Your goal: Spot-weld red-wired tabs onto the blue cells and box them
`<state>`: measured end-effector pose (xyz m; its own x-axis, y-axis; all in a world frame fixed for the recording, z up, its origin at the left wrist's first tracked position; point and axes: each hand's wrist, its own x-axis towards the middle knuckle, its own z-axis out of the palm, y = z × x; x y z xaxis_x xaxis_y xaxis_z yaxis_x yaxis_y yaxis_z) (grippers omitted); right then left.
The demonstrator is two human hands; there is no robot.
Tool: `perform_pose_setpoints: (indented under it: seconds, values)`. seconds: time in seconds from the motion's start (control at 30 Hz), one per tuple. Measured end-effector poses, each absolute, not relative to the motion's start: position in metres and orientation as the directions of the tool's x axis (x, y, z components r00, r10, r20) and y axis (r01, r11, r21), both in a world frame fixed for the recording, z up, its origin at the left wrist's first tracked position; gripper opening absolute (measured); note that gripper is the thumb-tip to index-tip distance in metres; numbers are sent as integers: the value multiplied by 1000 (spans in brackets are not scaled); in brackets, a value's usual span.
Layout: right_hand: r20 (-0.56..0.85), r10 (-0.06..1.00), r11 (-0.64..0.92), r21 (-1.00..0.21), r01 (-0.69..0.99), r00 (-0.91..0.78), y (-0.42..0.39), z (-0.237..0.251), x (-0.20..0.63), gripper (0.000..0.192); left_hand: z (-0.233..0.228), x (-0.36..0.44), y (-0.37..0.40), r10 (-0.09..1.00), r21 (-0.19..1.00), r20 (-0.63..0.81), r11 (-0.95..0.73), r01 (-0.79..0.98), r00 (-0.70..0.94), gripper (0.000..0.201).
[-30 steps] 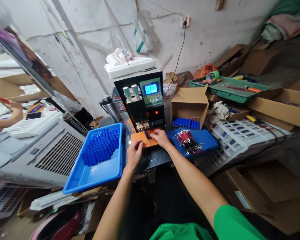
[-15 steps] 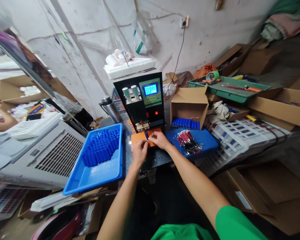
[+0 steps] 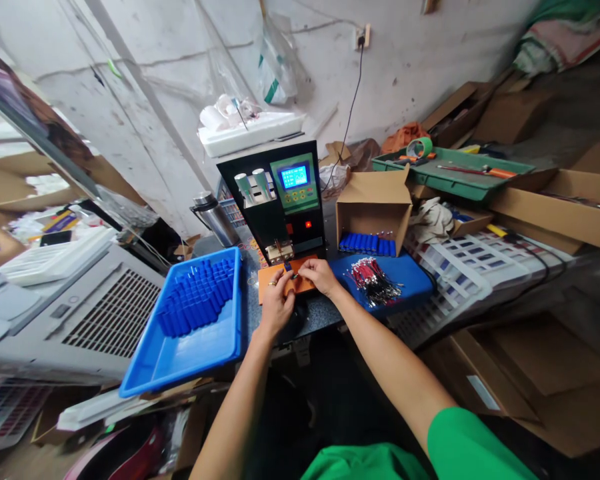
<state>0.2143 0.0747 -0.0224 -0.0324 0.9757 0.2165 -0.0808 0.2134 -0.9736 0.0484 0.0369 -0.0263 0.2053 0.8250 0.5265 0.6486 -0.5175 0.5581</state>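
I see a small blue cell (image 3: 288, 267) on the orange pad (image 3: 300, 285) under the welder (image 3: 280, 200), both hands pinching it: left hand (image 3: 276, 303) curled tight, right hand (image 3: 319, 275) fingertips closed. Blue tray (image 3: 190, 347) holds upright cells; cardboard box (image 3: 375, 207) holds more.

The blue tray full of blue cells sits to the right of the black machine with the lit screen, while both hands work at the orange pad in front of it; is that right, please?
Not quite: the head view shows the blue tray left of the black machine, not right. Otherwise correct: the left hand and right hand work at the orange pad.
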Motion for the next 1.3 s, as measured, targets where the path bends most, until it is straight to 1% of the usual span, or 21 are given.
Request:
perform_pose_setpoints:
  seconds: [0.07,0.17,0.3,0.4,0.5,0.57,0.67,0.77,0.83,0.93,1.03,1.17,1.3]
  values:
    - [185,982,180,-977,-114,-36,74,-21,216,21,-26,49,44,824,532,487,-542,650,289,49]
    - [148,988,139,-977,-163,-44,73,-18,218,22,-27,49,53,827,537,472,-545,645,306,45]
    - [127,991,116,-973,-198,-40,71,-14,219,21,-29,48,51,853,608,447,-510,608,268,45]
    - [121,992,113,-972,-204,-29,72,-14,218,22,-29,48,46,878,698,421,-475,536,229,38]
    - [132,991,128,-970,-209,-7,75,-16,216,23,-25,49,46,905,785,405,-417,458,128,32]
    - [153,988,153,-967,-204,15,77,-18,214,24,-20,50,51,921,816,386,-368,446,54,30]
    - [187,981,192,-966,-172,44,80,-21,211,25,-13,52,61,933,821,359,-331,464,30,27]
    - [198,978,204,-969,-136,57,81,-21,210,24,-10,53,69,943,817,327,-313,484,58,33]
    - [197,979,203,-971,-125,60,82,-21,210,24,-10,55,72,939,813,338,-326,483,64,35]
    - [191,979,199,-972,-127,66,82,-21,211,23,-11,58,73,928,827,367,-358,433,66,35]
    - [186,980,193,-974,-116,72,82,-22,210,22,-11,60,72,946,873,321,-314,372,46,31]
    - [175,981,183,-979,-93,89,83,-22,208,19,-15,59,70,966,907,256,-249,340,27,31]
    - [107,990,121,-980,-156,94,83,-18,207,17,-23,56,71,971,921,235,-239,309,51,33]
